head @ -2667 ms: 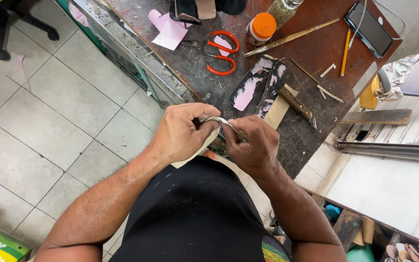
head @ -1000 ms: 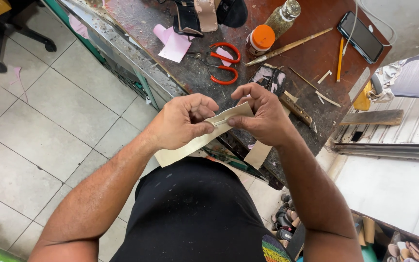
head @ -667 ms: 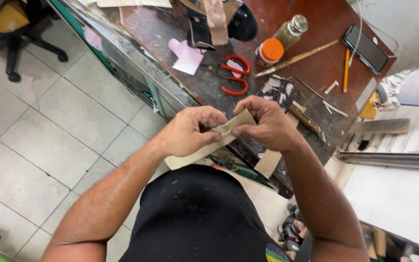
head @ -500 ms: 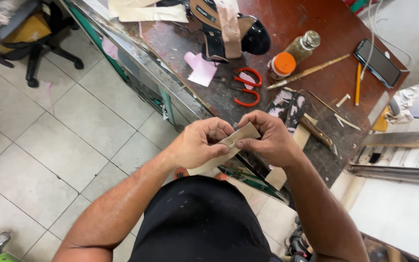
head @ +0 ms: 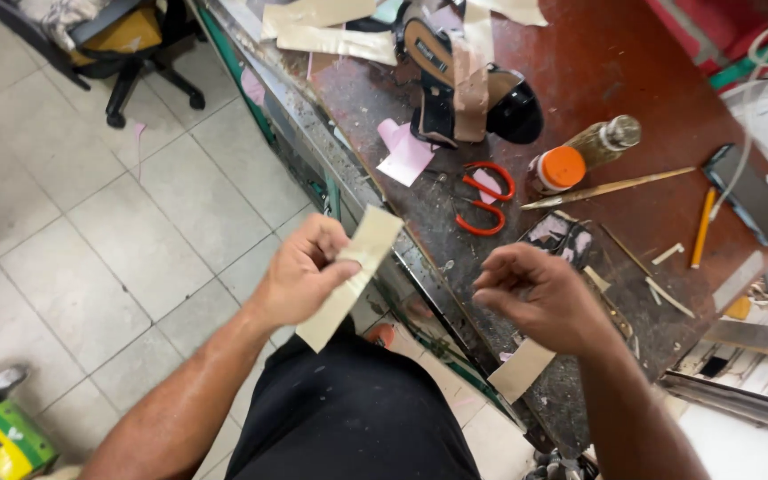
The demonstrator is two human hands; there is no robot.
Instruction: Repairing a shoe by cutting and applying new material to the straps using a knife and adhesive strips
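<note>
Scissors (head: 484, 200), bottles, sandal on workbench (head: 633, 62) beyond left hand (head: 300, 276) pinching beige strip (head: 348, 276); right hand (head: 540, 298) loosely curled, empty.

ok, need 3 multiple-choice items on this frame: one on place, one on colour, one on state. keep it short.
1. Where do the scissors lie?
A. on the floor tiles
B. on the workbench, between the black sandal and the right hand
C. on the office chair

2. What colour is the cap of the small jar?
A. orange
B. blue
C. white

3. What is the state of the beige strip?
A. lying flat on the bench
B. pinched in the left hand alone
C. gripped by both hands

Key: 1 B, the red handles rest on the dark bench top beyond the right hand. 2 A, the lid is plainly orange. 3 B, the left thumb and fingers hold it while the right hand is apart from it, fingers curled.
</note>
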